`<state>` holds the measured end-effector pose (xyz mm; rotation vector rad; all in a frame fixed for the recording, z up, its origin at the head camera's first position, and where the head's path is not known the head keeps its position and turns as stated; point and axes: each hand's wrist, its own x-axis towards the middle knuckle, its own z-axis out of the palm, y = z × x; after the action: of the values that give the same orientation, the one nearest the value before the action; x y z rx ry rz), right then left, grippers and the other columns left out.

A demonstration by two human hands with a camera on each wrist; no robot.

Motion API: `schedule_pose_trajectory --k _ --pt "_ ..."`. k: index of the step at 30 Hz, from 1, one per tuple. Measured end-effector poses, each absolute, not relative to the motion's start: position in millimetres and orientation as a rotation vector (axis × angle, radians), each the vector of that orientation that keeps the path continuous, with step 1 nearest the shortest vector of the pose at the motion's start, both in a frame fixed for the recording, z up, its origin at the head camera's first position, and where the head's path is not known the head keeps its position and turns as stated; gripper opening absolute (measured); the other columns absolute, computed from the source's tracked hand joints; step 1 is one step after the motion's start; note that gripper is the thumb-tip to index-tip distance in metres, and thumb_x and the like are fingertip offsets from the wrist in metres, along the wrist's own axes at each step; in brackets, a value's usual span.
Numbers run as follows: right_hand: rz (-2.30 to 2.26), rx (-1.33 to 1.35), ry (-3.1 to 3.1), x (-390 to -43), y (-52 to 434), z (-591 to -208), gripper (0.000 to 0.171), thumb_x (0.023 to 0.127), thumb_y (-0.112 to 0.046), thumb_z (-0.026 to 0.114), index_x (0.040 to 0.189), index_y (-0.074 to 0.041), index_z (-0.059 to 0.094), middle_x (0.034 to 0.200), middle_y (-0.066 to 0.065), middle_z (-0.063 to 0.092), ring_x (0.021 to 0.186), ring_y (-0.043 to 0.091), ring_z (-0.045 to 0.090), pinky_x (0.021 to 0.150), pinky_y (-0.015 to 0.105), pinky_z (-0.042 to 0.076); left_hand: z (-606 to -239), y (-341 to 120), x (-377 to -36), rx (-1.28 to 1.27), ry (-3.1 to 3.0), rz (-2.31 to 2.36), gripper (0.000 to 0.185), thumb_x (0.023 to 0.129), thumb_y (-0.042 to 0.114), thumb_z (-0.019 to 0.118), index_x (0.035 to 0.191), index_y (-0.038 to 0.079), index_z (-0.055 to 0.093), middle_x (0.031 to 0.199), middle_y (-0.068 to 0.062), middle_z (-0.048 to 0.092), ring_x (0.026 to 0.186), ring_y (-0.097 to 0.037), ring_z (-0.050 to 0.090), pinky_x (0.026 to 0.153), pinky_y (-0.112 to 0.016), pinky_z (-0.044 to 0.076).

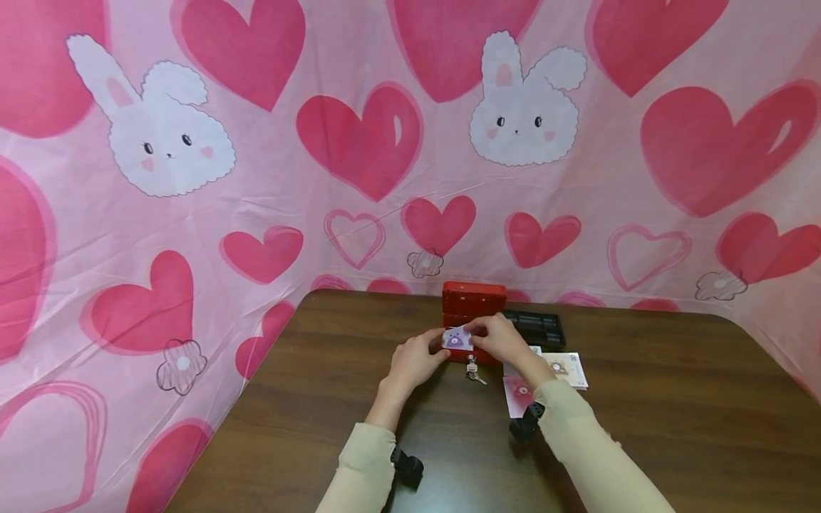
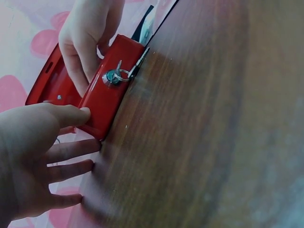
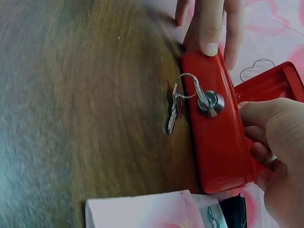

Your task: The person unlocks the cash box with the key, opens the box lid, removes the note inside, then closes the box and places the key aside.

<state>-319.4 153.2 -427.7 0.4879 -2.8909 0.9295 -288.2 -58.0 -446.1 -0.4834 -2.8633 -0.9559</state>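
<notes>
A red metal cash box [image 2: 114, 90] stands at the back of the table, its lid [image 1: 473, 292] raised. A small purple play banknote [image 1: 457, 338] with a bear-like picture shows over the box's opening, between both hands. My right hand [image 1: 503, 340] reaches into the box, thumb and curled fingers at the note's right edge; their tips are partly hidden by the box wall in the right wrist view. At the box's left end, my left hand [image 2: 33, 152] touches the front wall with its thumb, the other fingers straight and spread. Keys [image 3: 174, 111] on a ring hang from the lock [image 3: 212, 103].
Right of the box lie a pink banknote [image 1: 515, 400] and several pale banknotes [image 1: 573, 367], partly under the right forearm. Behind them sits a black compartment tray [image 1: 545, 329]. A pink cloth with hearts and rabbits [image 1: 359, 214] hangs behind the brown wooden table [image 1: 308, 399].
</notes>
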Motion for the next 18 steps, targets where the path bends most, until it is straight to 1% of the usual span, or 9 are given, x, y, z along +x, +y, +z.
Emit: schedule_pose_trajectory --k 5,9,12,15,18 --pt "0.965 0.465 -2.861 -316 152 -428 0.025 0.088 -0.015 0.070 0.112 -0.010 0.075 0.113 0.012 0.072 0.109 0.030 0.055 0.104 0.056 0.043 -446 -57 -287 -0.485 -2.856 -0.965 0.047 0.095 0.035 0.065 0.139 0.022 0.058 0.133 -0.004 0.066 0.115 -0.027 0.064 0.100 -0.052 0.047" --pt "0.959 0.474 -2.782 -313 154 -431 0.023 0.088 -0.013 0.071 0.111 -0.007 0.075 0.108 0.013 0.074 0.102 0.030 0.058 0.098 0.054 0.047 -446 -57 -287 -0.487 -2.855 -0.961 0.048 0.095 0.036 0.065 0.140 0.022 0.058 0.134 -0.004 0.066 0.117 -0.028 0.064 0.100 -0.052 0.047" --pt "0.975 0.465 -2.717 -311 154 -433 0.023 0.087 -0.011 0.072 0.109 -0.006 0.075 0.108 0.014 0.074 0.099 0.030 0.059 0.094 0.053 0.048 -446 -57 -287 -0.492 -2.855 -0.961 0.048 0.095 0.036 0.065 0.140 0.022 0.058 0.134 -0.004 0.065 0.118 -0.027 0.064 0.101 -0.052 0.047" --pt "1.004 0.445 -2.681 -308 154 -433 0.022 0.087 -0.011 0.072 0.109 -0.006 0.075 0.108 0.014 0.074 0.097 0.029 0.058 0.090 0.051 0.049 -446 -57 -287 -0.491 -2.856 -0.967 0.047 0.095 0.035 0.065 0.140 0.023 0.058 0.134 -0.003 0.065 0.119 -0.027 0.064 0.101 -0.052 0.047" --pt "1.020 0.427 -2.655 -304 153 -432 0.021 0.088 -0.011 0.072 0.108 -0.006 0.075 0.107 0.014 0.074 0.092 0.027 0.057 0.085 0.047 0.050 -446 -58 -287 -0.484 -2.857 -0.963 0.047 0.095 0.035 0.065 0.140 0.023 0.058 0.134 -0.004 0.066 0.118 -0.027 0.064 0.100 -0.053 0.047"
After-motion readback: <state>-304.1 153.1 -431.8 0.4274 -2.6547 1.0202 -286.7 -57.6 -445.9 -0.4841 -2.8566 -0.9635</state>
